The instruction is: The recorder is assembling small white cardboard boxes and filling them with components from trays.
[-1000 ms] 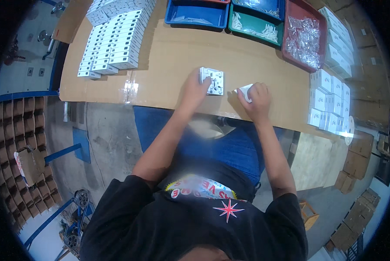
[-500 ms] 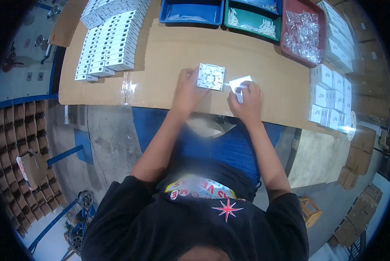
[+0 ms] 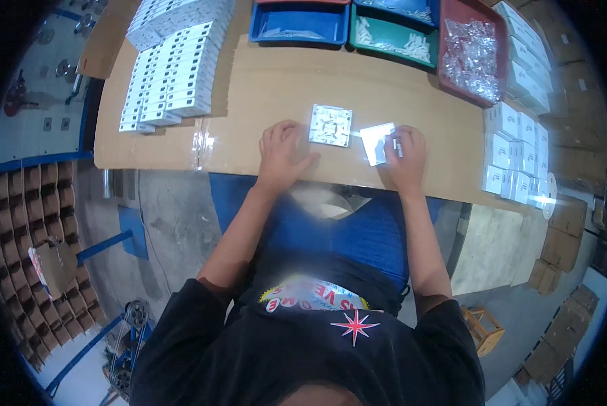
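Left hand spread near white square plate, right hand on glare-lit white panel, perhaps gripping it

Wooden stool lower right; brown cartons far right; cardboard grid far left

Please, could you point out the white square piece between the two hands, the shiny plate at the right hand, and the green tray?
White square piece [image 3: 330, 126], head view: middle of its upward face.
Shiny plate [image 3: 375, 144], head view: its uncovered surface.
Green tray [image 3: 392, 30], head view: bare green inside.
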`<control>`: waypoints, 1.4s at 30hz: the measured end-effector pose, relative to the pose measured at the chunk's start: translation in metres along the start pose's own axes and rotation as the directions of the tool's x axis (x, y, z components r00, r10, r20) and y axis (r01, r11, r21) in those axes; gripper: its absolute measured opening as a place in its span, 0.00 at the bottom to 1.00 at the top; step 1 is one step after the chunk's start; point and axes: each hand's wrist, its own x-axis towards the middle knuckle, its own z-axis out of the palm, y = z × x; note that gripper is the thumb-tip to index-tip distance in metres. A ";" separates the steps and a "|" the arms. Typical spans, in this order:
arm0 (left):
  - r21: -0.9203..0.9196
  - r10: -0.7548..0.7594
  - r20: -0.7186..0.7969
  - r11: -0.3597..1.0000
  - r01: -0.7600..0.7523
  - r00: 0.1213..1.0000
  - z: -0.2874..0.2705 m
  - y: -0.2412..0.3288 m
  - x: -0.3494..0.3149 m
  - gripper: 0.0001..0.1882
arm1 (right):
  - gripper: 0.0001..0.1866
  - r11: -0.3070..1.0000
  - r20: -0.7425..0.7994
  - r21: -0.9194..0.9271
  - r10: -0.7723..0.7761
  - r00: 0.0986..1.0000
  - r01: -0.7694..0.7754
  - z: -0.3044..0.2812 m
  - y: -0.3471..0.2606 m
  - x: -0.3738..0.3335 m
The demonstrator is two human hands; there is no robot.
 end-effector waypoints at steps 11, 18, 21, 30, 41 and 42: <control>0.043 -0.013 -0.049 0.999 0.015 0.999 0.005 0.001 0.003 0.30 | 0.05 0.988 -0.254 0.047 0.155 0.955 -0.148 -0.038 0.072 0.065; 0.062 -0.004 -0.052 0.998 0.007 0.999 0.006 0.002 0.003 0.30 | 0.13 0.902 -0.292 -0.200 0.318 0.902 -0.382 -0.076 0.152 0.133; 0.075 0.011 -0.066 0.997 -0.006 0.998 0.006 0.003 0.004 0.30 | 0.19 0.817 -0.256 -0.431 0.295 0.921 -0.382 -0.080 0.163 0.152; 0.046 -0.030 -0.058 0.998 0.033 0.998 0.006 0.006 0.004 0.29 | 0.15 0.724 -0.138 -0.518 0.455 0.880 -0.456 -0.060 0.192 0.165; 0.069 -0.036 -0.050 0.997 0.039 0.998 0.006 0.005 0.005 0.28 | 0.11 0.810 -0.213 -0.280 0.471 0.856 -0.515 -0.060 0.198 0.162; 0.066 -0.036 -0.051 0.997 0.040 0.998 0.007 0.005 0.005 0.28 | 0.11 0.825 -0.234 -0.219 0.474 0.849 -0.521 -0.061 0.198 0.162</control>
